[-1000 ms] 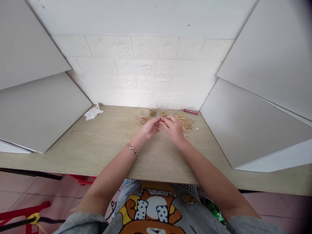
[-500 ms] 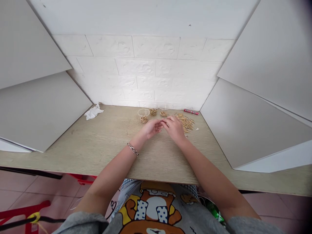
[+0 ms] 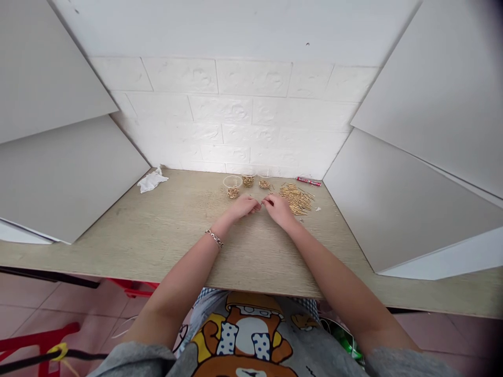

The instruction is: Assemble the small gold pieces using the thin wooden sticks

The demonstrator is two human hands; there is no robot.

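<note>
My left hand (image 3: 244,207) is closed, palm down, with its fingertips pressed together. Facing it, my right hand (image 3: 277,208) pinches thumb against fingers, and the fingertips of both hands nearly meet. Anything they hold is too small to make out. Just right of my right hand lies a loose pile of thin gold-coloured pins (image 3: 297,199). Beyond my hands stand three clear plastic cups holding small gold pieces: a left cup (image 3: 232,189), a middle cup (image 3: 248,179) and a right cup (image 3: 264,183).
A red tube (image 3: 308,181) lies by the wall at the back right. Crumpled white tissue (image 3: 152,180) sits at the back left of the wooden table (image 3: 176,246). Grey-white panels (image 3: 70,178) flank both sides. A small white scrap (image 3: 318,209) lies right of the pile.
My left hand has turned from palm up to palm down with its fingers curled in. The right hand has shifted slightly down, uncovering more of the pin pile.
</note>
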